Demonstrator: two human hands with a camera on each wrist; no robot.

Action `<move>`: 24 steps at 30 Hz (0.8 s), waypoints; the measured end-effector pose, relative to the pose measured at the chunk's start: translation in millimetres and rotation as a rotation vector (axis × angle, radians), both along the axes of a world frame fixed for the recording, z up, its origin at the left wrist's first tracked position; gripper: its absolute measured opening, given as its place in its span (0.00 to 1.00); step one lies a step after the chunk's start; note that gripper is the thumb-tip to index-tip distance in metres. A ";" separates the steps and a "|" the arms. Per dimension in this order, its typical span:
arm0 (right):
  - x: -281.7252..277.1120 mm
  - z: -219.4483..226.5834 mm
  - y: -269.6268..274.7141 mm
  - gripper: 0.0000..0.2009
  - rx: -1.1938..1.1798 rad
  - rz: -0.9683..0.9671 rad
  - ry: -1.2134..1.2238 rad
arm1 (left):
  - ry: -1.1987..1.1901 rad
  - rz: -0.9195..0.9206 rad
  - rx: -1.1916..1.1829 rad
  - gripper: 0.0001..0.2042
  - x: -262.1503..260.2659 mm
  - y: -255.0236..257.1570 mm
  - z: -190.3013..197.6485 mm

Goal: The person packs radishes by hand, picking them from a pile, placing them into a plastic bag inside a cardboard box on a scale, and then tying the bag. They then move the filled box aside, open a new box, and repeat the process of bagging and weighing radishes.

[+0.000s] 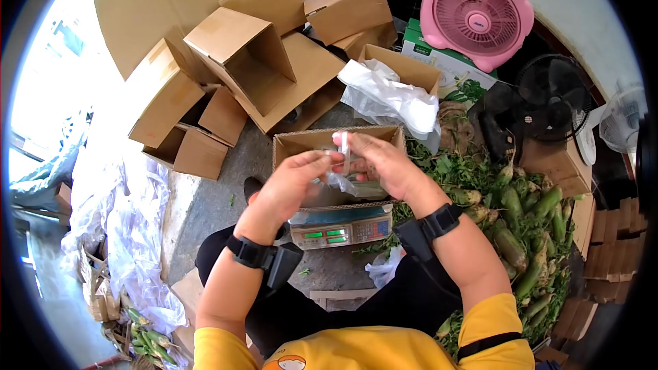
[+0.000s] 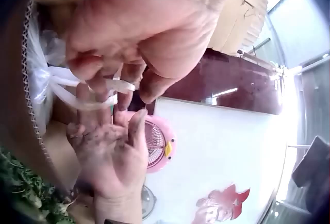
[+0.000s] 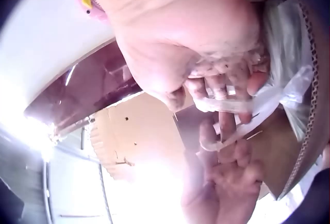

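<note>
A clear plastic bag (image 1: pixel 340 182) stands in a cardboard box (image 1: pixel 293 144), its neck gathered and twisted at a knot (image 2: pixel 45 75). Two white handle strips rise from that knot. My left hand (image 1: pixel 291 178) has its fingers curled round one strip (image 3: pixel 219 145). Facing it, my right hand (image 1: pixel 389 166) grips the other strip (image 3: pixel 224 105) with bent fingers. Both hands are over the box, fingertips close together. Pale green contents show dimly through the bag. Under the box's near side is a weighing scale (image 1: pixel 370 230) with lit green displays.
Leafy green vegetables (image 1: pixel 521 233) are heaped at right. Behind the box lie cardboard boxes (image 1: pixel 247 62) and a white plastic bag (image 1: pixel 391 92). A pink fan (image 1: pixel 478 20) and a black fan (image 1: pixel 552 96) stand at back right. Plastic sheeting (image 1: pixel 133 226) covers the left side.
</note>
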State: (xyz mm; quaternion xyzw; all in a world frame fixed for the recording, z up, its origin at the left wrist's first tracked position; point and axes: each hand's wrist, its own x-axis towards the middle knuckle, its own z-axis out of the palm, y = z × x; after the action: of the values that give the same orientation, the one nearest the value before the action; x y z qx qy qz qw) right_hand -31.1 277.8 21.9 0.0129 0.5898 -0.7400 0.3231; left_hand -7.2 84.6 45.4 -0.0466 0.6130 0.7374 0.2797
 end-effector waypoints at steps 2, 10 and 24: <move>1.8 7.0 -7.1 0.28 0.144 0.080 0.044 | -0.060 -0.009 0.058 0.12 -3.8 0.7 -8.4; -15.4 -39.3 -4.0 0.21 0.295 0.113 0.242 | 0.224 -0.151 -0.609 0.13 -21.3 -9.4 -11.1; 17.6 9.1 57.7 0.14 0.405 0.394 0.508 | 0.232 -0.522 -1.478 0.20 -54.1 -8.1 -132.4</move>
State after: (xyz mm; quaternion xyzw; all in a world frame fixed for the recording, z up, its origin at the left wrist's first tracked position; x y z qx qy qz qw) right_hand -13.5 335.5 31.0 -0.2209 0.7766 -0.5118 0.2935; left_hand -61.4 76.5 -87.1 0.0023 0.9602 0.0501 0.2747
